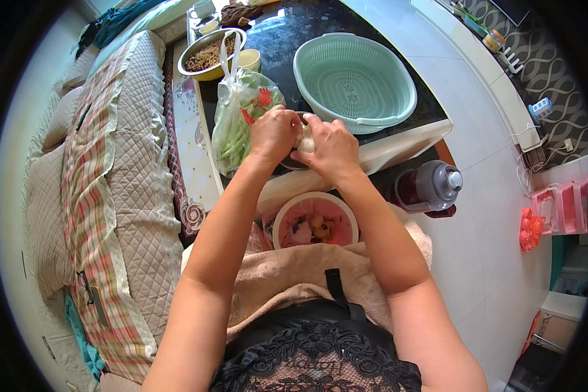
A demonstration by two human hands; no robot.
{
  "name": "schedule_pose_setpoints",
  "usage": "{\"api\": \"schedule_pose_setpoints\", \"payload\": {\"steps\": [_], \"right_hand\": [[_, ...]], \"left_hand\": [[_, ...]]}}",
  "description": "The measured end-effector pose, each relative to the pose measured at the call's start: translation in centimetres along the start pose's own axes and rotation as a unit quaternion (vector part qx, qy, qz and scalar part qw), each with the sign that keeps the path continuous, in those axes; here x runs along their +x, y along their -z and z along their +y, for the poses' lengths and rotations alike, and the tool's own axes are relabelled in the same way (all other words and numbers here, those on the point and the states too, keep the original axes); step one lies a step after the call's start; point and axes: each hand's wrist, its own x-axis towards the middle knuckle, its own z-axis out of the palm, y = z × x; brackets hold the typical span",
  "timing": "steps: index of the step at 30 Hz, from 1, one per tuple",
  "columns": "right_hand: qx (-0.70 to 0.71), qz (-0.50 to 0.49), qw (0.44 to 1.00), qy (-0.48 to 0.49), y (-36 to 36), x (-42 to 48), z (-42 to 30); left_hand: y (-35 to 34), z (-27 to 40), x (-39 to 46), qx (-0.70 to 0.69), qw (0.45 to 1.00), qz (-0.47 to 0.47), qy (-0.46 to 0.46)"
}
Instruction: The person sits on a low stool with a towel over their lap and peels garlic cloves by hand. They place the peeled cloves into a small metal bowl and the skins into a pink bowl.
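Observation:
Close together at the table's near edge, my left hand [274, 134] and my right hand [330, 147] grip a small whitish piece that looks like garlic [306, 143]. My right thumb and fingers curl around it, while the left fingertips pinch at its upper side. Beneath them is a round bowl [293, 165], mostly hidden by the hands, so its contents cannot be made out. Left of my left hand stands a clear plastic bag [232, 132] of green vegetables, probably bean pods. A pale green plastic basin with a strainer basket [355, 83] sits beyond my right hand.
Below my forearms is a pink waste bin [316, 223] with scraps. A large grey-topped flask [428, 186] stands at the right. Behind the bag are a metal bowl of beans or nuts [208, 59] and a cup [249, 60]. A quilted sofa [137, 196] runs along the left.

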Motion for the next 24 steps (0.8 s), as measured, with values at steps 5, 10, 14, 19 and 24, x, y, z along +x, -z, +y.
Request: {"api": "schedule_pose_setpoints", "payload": {"steps": [5,10,14,19,24], "right_hand": [[0.175,0.014,0.985,0.003,2.9,-0.7,1.9],[0.425,-0.182,0.885,-0.052,6.4,-2.2,6.2],[0.318,-0.261,0.908,-0.077,6.5,-2.7,8.7],[0.149,-0.197,0.967,-0.055,3.5,-1.1,8.7],[0.123,-0.182,0.972,-0.080,2.1,0.1,8.1]], "left_hand": [[1.8,-0.6,-0.2,-0.141,0.985,0.104,-0.011],[6.8,-2.3,-3.5,-0.293,0.947,0.129,0.022],[9.7,-5.2,-8.8,-0.303,0.944,-0.020,0.128],[5.9,-7.3,-11.3,-0.344,0.909,-0.158,0.175],[3.7,-8.9,-11.0,-0.224,0.945,-0.163,0.175]]}}
